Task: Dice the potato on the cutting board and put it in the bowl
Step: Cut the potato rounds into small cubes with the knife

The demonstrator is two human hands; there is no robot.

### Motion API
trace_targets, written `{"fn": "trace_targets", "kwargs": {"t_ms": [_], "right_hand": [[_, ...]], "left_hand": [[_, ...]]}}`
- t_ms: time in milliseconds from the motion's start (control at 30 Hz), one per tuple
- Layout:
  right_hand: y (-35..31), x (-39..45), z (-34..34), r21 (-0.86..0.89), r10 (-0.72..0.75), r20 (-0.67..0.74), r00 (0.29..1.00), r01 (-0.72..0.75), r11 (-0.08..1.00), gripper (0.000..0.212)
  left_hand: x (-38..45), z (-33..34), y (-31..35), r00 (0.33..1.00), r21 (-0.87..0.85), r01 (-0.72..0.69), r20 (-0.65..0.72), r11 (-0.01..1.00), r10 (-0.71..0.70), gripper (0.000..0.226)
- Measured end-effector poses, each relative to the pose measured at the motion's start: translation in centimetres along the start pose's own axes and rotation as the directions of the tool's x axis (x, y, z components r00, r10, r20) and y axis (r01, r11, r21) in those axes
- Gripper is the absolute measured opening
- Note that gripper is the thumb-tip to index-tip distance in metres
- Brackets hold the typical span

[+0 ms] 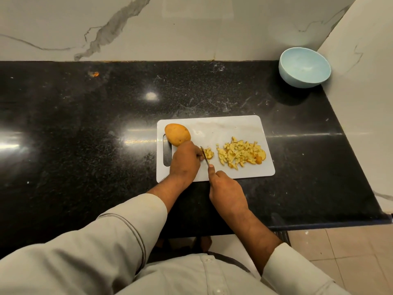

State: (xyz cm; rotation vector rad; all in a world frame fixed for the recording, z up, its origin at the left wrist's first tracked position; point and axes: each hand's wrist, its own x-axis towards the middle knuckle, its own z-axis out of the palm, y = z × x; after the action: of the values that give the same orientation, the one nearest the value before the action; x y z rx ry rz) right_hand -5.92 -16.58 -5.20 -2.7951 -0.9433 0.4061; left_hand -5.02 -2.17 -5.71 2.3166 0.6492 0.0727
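A white cutting board (229, 126) lies on the black counter. A whole brown potato (177, 134) sits at its far left corner. My left hand (184, 160) holds down a small potato piece (208, 153), mostly hidden under its fingers. My right hand (225, 186) grips a knife (204, 156), forefinger stretched along the blade's back; the blade stands right against the left fingertips. A pile of diced potato (241, 155) lies on the board's right half. The pale blue bowl (304, 67) stands empty at the far right, by the wall.
The black granite counter (85, 124) stretches wide to the left of the board. Its right edge (350, 150) runs along a marble side wall, and a marble backsplash stands behind. Tiled floor shows at the lower right.
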Motion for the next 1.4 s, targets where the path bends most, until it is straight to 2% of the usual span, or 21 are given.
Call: {"fn": "trace_targets", "kwargs": {"t_ms": [200, 500, 700, 800, 867, 933, 1200, 1333, 1400], "right_hand": [[-0.6, 1.7, -0.4, -0.027, -0.013, 0.068, 0.998, 0.014, 1.0, 0.062], [1.2, -1.9, -0.3, -0.065, -0.066, 0.132, 0.989, 0.075, 0.995, 0.063], [1.7, -2.2, -1.5, -0.011, -0.021, -0.013, 1.0, 0.021, 1.0, 0.055], [0.5, -1.3, -1.3, -0.003, -0.008, -0.035, 0.999, 0.008, 1.0, 0.054], [-0.3, -0.7, -0.7, 0.002, -0.005, -0.023, 1.0, 0.005, 1.0, 0.055], [-0.7, -0.5, 0.0, 0.014, -0.008, -0.017, 1.0, 0.008, 1.0, 0.055], [0.5, -0.9, 0.3, 0.046, 0.02, -0.015, 1.0, -0.019, 0.999, 0.054], [1.2, -0.9, 0.0, 0.047, 0.017, -0.029, 0.999, -0.015, 0.999, 0.053], [1.3, -1.1, 0.1, 0.044, -0.009, -0.029, 1.0, 0.01, 0.999, 0.053]], "left_hand": [[0.7, -0.6, 0.5, 0.996, 0.1, -0.05, 0.081, 0.994, 0.042, 0.013], [0.2, -0.1, 0.2, 1.0, 0.049, 0.019, 0.005, 0.999, -0.019, 0.014], [0.0, 0.2, -0.3, 0.999, -0.041, 0.054, -0.004, 0.998, -0.054, 0.012], [-0.4, 0.0, -0.7, 0.994, -0.121, 0.062, -0.086, 0.991, -0.072, 0.01], [-0.7, -0.2, -1.0, 0.989, -0.127, 0.055, -0.132, 0.99, -0.072, 0.017], [-0.9, -0.2, -1.0, 0.989, -0.085, 0.045, -0.14, 0.995, -0.057, 0.025], [-0.1, 0.3, -0.1, 0.994, 0.224, -0.04, -0.091, 0.974, 0.062, 0.027], [0.0, 0.4, -0.1, 0.993, 0.265, -0.089, -0.047, 0.96, 0.105, 0.025], [0.1, 0.4, -0.2, 0.996, 0.184, -0.057, -0.053, 0.981, 0.067, 0.024]]}}
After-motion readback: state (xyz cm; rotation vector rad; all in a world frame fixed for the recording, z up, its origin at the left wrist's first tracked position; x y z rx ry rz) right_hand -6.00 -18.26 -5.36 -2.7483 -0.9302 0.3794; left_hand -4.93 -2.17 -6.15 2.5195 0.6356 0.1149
